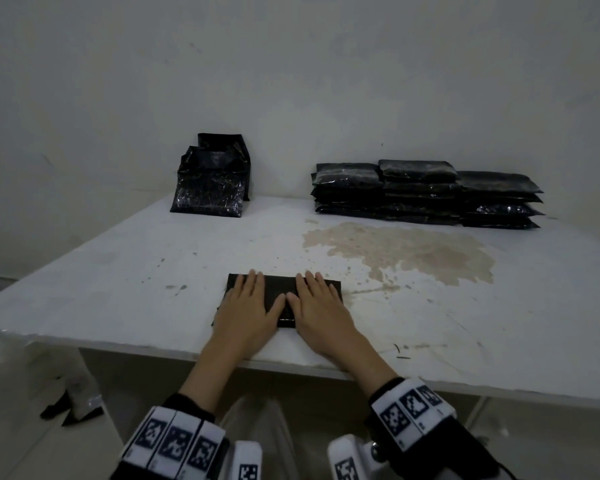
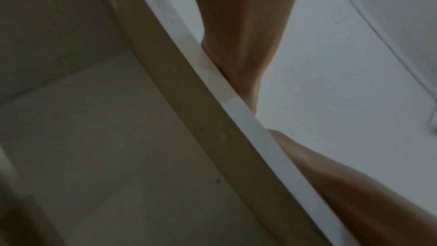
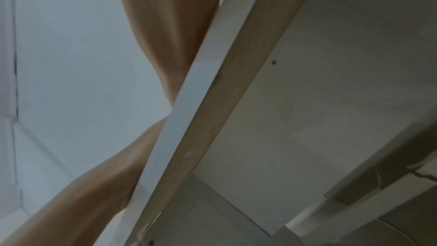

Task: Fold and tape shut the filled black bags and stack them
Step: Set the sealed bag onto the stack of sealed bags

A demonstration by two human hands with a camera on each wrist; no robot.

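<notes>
White bench (image 1: 118,271), brownish stain (image 1: 395,251) beyond and right of right-hand fingers. Stack of taped bags (image 1: 426,194) far beyond fingers, right rear, near wall. Upright unsealed bags (image 1: 210,181) far beyond left-hand fingers, leaning at wall. Folded black bag (image 1: 281,289) flat near front edge, directly under fingers. Left hand (image 1: 246,308) and right hand (image 1: 321,306) side by side, fingers straight, spread, pressing bag down, gripping nothing. Black scraps (image 1: 71,410) on floor, lower left. Wrist views: forearms and bench edge only.
</notes>
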